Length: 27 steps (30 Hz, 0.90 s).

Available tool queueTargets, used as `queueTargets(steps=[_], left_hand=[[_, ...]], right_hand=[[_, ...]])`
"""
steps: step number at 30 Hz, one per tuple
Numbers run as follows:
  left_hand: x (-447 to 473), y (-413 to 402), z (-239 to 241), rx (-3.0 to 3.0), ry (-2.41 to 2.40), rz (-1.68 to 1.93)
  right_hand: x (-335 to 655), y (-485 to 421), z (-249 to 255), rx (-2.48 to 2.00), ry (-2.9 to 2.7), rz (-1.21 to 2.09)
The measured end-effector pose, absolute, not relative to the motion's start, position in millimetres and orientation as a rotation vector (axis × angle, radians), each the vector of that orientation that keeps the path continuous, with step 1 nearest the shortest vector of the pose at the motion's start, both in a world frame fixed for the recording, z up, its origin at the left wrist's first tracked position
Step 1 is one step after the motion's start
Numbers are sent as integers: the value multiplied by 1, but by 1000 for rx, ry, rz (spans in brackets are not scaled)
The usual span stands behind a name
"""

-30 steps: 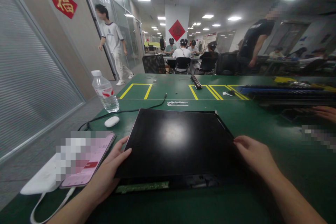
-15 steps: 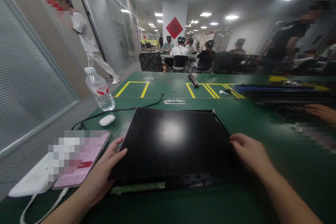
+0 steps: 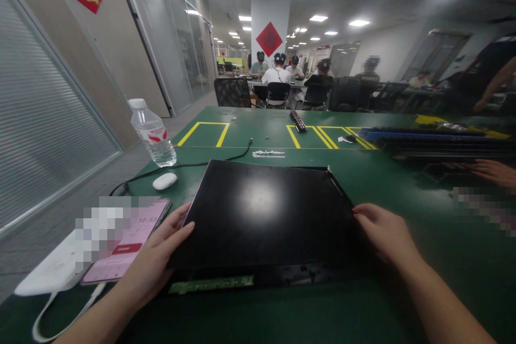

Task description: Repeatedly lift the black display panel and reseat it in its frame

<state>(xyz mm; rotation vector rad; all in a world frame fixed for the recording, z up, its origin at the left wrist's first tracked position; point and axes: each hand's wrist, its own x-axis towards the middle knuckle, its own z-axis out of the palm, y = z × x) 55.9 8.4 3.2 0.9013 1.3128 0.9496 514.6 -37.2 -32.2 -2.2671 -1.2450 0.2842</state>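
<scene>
A black, glossy display panel (image 3: 274, 220) lies before me, reflecting a ceiling light. It sits slightly askew over a dark frame, whose rim shows at the right and front. Along the front left edge a green circuit board strip (image 3: 212, 284) is exposed. My left hand (image 3: 171, 236) grips the panel's left edge, thumb on top and fingers underneath. On the opposite side my right hand (image 3: 382, 231) is closed at the right edge of the frame, fingertips pinching it; exactly which layer they hold is partly hidden.
At the left are a water bottle (image 3: 152, 134), a white earbud case (image 3: 165, 181), a phone (image 3: 129, 239), a white power bank (image 3: 52, 269) and a black cable (image 3: 193, 164). A battery-like black strip (image 3: 298, 121) lies farther back. Another person's hand (image 3: 495, 171) rests near stacked panels (image 3: 427, 137) at right.
The panel's far left corner has risen slightly, with both hands staying at its sides. In the background, the walking person at left is gone and the standing person at right has moved rightward.
</scene>
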Motion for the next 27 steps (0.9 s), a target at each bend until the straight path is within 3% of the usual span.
queueTargets(steps=[27], left_hand=[[22, 35, -47, 1831, 1594, 797]], right_hand=[[516, -37, -36, -2235, -1260, 224]])
